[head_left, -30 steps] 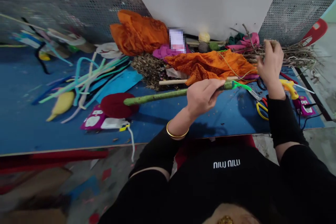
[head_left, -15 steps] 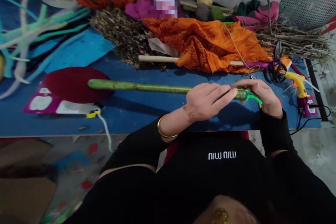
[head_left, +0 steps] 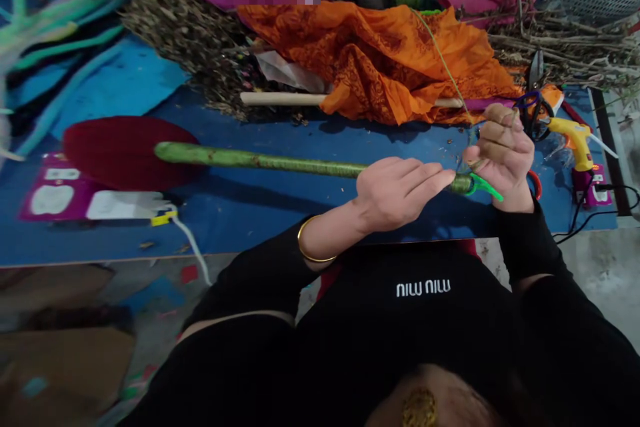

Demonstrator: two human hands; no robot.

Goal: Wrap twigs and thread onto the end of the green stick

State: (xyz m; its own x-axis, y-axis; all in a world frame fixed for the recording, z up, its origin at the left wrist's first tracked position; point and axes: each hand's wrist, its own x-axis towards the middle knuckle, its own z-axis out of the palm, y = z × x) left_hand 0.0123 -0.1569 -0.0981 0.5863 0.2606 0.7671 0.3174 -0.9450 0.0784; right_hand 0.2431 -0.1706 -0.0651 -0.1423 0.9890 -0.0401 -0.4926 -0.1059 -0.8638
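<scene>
A long green-wrapped stick (head_left: 260, 161) lies level above the blue table (head_left: 280, 213), its far end over a dark red round piece (head_left: 120, 150). My left hand (head_left: 397, 192) is closed around the stick near its right end. My right hand (head_left: 500, 153) sits just right of that end, fingers pinched on a thin green string (head_left: 440, 57) that runs up over the orange cloth (head_left: 385, 60). A bright green wire tip (head_left: 485, 185) sticks out of the stick's end, below my right hand.
A yellow glue gun (head_left: 575, 137) and dark scissors (head_left: 533, 107) lie at the right, by a cable. A bare wooden dowel (head_left: 280, 99), dried twigs (head_left: 565, 43), dry plant bits (head_left: 190, 33), yarn balls and teal pipe cleaners (head_left: 60, 47) crowd the back.
My right hand came down from the twigs to the stick's end, then lifted slightly with the string pinched. The view dropped closer to the table. My left hand kept its hold.
</scene>
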